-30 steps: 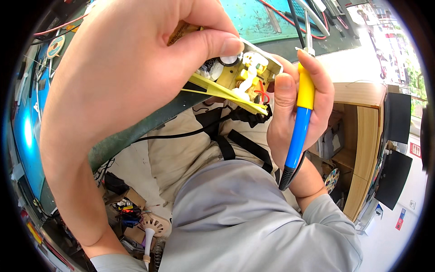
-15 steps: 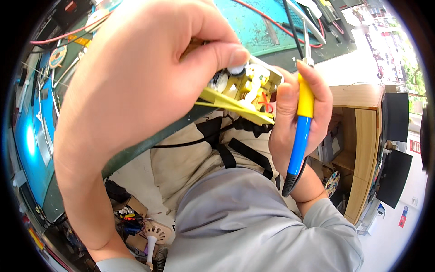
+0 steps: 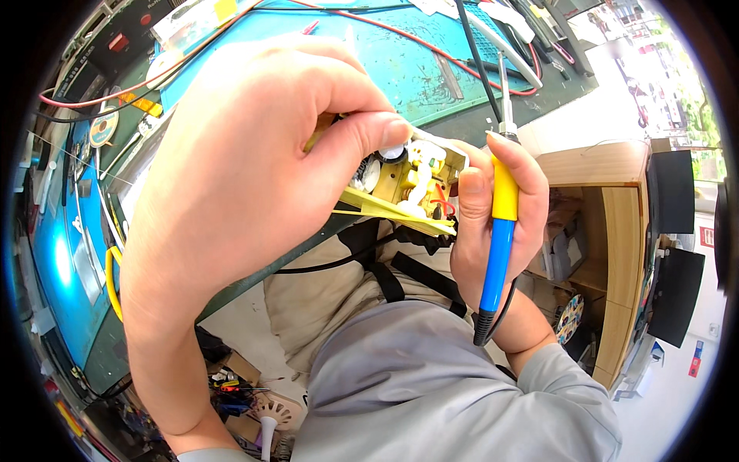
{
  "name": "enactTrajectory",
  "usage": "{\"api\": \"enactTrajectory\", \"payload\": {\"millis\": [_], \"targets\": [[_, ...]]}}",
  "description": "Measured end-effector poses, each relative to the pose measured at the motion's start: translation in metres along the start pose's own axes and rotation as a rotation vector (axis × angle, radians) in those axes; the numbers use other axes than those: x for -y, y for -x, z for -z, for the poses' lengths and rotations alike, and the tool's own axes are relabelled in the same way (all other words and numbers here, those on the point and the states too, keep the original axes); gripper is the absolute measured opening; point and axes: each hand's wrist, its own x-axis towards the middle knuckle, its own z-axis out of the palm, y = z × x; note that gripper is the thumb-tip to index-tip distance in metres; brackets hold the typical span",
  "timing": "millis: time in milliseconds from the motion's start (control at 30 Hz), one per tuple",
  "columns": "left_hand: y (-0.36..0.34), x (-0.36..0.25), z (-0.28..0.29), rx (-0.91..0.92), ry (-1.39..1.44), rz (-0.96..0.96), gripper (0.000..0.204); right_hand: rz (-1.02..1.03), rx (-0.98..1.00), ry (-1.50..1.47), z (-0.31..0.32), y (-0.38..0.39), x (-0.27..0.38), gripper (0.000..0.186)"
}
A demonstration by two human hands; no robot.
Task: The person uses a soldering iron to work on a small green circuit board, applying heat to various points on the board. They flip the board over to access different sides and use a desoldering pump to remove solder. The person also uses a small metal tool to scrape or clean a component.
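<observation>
My left hand (image 3: 269,169) is closed on a small circuit board (image 3: 396,181), with thumb and forefinger near a round black capacitor at its top. The board is tilted and carries yellow parts, white glue and a red wire; a yellow strip (image 3: 400,215) runs along its lower edge. A soldering iron (image 3: 504,189) with a yellow and blue handle lies in my right hand (image 3: 500,208), its metal tip pointing up and away from the board. Fingers of my right hand also reach the board's right end. What the left fingers do behind the board is hidden.
A blue work mat (image 3: 416,92) covers the bench beyond my hands, with red and black cables (image 3: 369,27) across it. Tweezers and other tools lie at the left. A wooden cabinet (image 3: 616,254) stands at the right. Below the bench is a box of small parts (image 3: 231,377).
The view has shifted, showing more of the bench top. Both hands, the board and the soldering iron sit slightly lower in the picture. My grips look the same.
</observation>
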Motion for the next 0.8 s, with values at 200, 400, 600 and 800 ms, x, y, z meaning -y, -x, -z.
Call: {"api": "enactTrajectory", "payload": {"millis": [200,400,600,800], "targets": [[0.0005,-0.0001,0.0006,-0.014,0.027,0.013,0.011,0.014,-0.003,-0.007,-0.0012,-0.0017,0.0019,0.035],[-0.0006,-0.0005,0.0039,0.011,0.035,0.029,0.012,-0.057,0.027,-0.078,0.0012,-0.0017,0.0046,0.036],[-0.0030,0.0008,0.0040,0.013,0.035,0.036,0.013,-0.012,0.005,-0.064,0.0000,-0.0030,0.0012,0.035],[-0.0031,-0.0008,0.0061,0.010,0.037,0.060,0.013,-0.050,0.003,-0.088,-0.0002,-0.0018,0.0075,0.035]]}}
